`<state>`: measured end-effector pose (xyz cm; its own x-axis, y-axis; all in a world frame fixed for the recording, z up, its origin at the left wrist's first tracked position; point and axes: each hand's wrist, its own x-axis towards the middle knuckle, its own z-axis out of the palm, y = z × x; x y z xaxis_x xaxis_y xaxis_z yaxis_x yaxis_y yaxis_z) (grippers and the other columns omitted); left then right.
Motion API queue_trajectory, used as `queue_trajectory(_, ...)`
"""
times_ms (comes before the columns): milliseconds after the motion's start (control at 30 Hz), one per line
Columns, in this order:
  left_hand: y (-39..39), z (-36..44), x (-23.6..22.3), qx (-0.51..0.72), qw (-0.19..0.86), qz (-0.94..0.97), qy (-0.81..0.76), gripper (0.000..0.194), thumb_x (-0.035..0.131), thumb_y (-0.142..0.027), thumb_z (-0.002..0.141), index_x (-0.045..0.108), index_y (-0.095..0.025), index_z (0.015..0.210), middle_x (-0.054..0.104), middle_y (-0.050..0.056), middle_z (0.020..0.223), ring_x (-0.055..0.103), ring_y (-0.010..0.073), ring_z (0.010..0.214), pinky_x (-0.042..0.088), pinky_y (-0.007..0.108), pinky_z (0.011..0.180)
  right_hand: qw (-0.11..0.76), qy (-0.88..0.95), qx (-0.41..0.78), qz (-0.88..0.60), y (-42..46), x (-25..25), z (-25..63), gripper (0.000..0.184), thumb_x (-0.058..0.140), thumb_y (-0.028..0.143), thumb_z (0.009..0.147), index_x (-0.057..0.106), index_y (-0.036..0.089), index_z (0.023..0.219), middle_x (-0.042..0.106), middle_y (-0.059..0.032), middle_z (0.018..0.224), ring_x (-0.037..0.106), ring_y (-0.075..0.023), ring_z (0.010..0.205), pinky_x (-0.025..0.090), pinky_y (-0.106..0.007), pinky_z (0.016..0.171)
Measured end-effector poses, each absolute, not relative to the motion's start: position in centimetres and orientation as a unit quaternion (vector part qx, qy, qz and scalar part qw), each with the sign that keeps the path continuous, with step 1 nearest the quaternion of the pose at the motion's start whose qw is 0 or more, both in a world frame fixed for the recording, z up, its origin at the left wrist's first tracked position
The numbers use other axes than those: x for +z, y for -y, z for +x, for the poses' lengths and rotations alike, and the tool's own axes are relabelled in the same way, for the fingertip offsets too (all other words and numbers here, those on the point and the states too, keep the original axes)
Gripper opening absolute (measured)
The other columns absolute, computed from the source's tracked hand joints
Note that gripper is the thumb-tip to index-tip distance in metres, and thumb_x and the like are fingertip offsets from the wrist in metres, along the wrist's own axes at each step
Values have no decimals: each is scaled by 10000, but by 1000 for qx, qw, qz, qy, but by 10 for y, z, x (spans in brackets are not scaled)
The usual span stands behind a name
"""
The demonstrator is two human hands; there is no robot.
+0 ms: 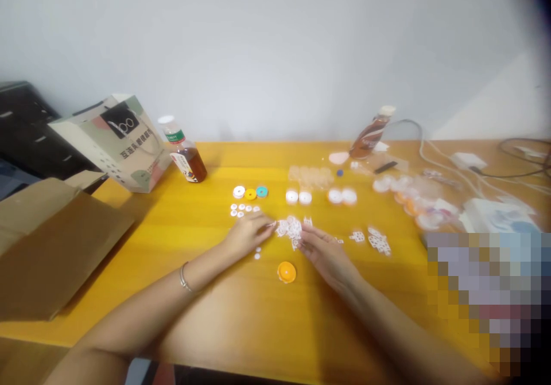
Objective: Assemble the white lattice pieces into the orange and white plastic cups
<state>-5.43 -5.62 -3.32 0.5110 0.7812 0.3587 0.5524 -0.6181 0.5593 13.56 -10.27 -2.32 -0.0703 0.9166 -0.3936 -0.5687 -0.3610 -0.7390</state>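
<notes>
My left hand [248,233] is closed in a pinch, with a small white piece [271,224] at its fingertips. Just to the right lies a heap of flat white cut-out pieces [289,227]. From the other side my right hand [323,250] touches the heap's edge, fingers pressed together; blur hides what they grip. Small white discs [241,207] sit in short rows behind my left hand, and a couple more [257,253] lie below it. Nearer to me is an orange round part [286,272] with a pale centre. More white cut-outs [379,241] lie right of my right hand.
White, yellow and teal wheels [250,194] stand behind the discs, with white wheels [298,197] farther right. Two drink bottles [189,158] [371,135], a paper bag [124,150] and a cardboard box [55,241] stand around. Cables [447,158] and bagged parts [413,204] lie right.
</notes>
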Motion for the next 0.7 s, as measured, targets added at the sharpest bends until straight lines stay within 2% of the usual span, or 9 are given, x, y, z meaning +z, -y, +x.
queue_trajectory(167,65,-49,-15,368,402,725,-421,125,593,-240,752,562,-119,761,628,33,704,608,111,640,487,216,622,534,201,706,-419,104,-22,133,213,772,180,531,679,206,720,623,44,656,525,-65,595,433,-206,633)
queue_trajectory(267,72,-44,-7,399,522,651,-379,262,621,-210,734,512,-137,960,635,23,727,640,130,691,502,228,647,531,207,706,-420,104,-23,133,210,774,186,533,675,205,718,623,43,657,526,-70,600,436,-214,634)
queue_trajectory(333,76,-40,-2,414,558,623,-361,364,624,-194,733,482,-153,1065,646,26,761,648,134,714,509,242,675,527,219,702,-426,105,-23,132,215,775,193,534,674,204,724,633,35,680,535,-77,618,439,-222,641)
queue_trajectory(467,84,-34,3,400,539,636,-381,233,617,-221,742,596,-117,950,672,76,849,647,145,753,513,245,713,521,257,688,-436,106,-24,132,207,766,232,556,667,205,735,657,17,717,562,-96,649,439,-232,625)
queue_trajectory(700,85,-33,2,420,423,701,-391,147,617,-225,742,648,-142,860,670,52,833,621,138,762,493,250,742,508,304,670,-448,110,-21,130,199,752,255,586,669,203,759,684,8,714,597,-103,639,469,-269,712)
